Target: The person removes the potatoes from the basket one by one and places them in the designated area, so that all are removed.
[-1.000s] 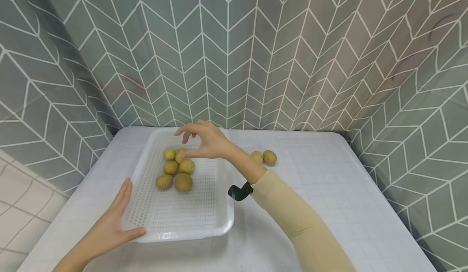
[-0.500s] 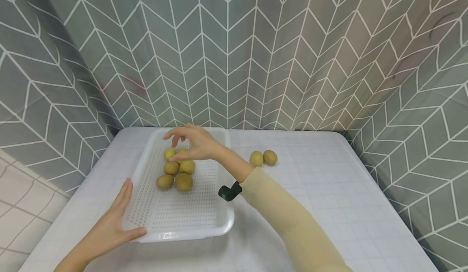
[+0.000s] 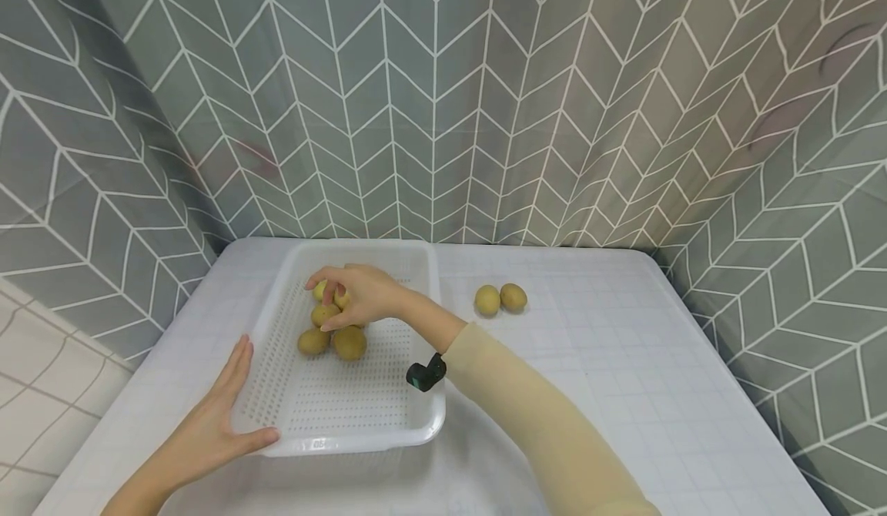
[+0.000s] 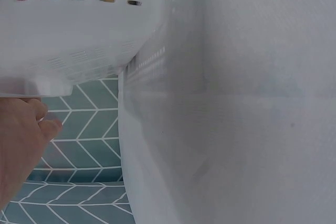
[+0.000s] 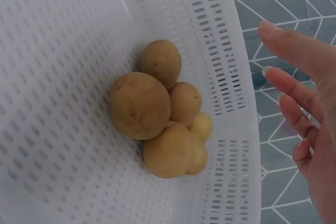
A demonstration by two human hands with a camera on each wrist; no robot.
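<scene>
Several brown and yellowish potatoes lie grouped in the left half of a white perforated plastic basket. Above them hovers my right hand, its fingers and thumb spread and slightly bent, covering part of the group in the head view. The right wrist view shows that hand apart from the potatoes, with nothing between fingers and thumb. At the basket's front left corner my left hand rests with straight fingers along the left side and thumb at the front rim.
Two more potatoes, a paler one and a browner one, sit side by side on the white-covered table, right of the basket. Grey chevron-patterned curtains stand behind and at both sides.
My right hand has come left and then down and nearer over the potatoes in the basket. The left hand and the basket stay in place.
</scene>
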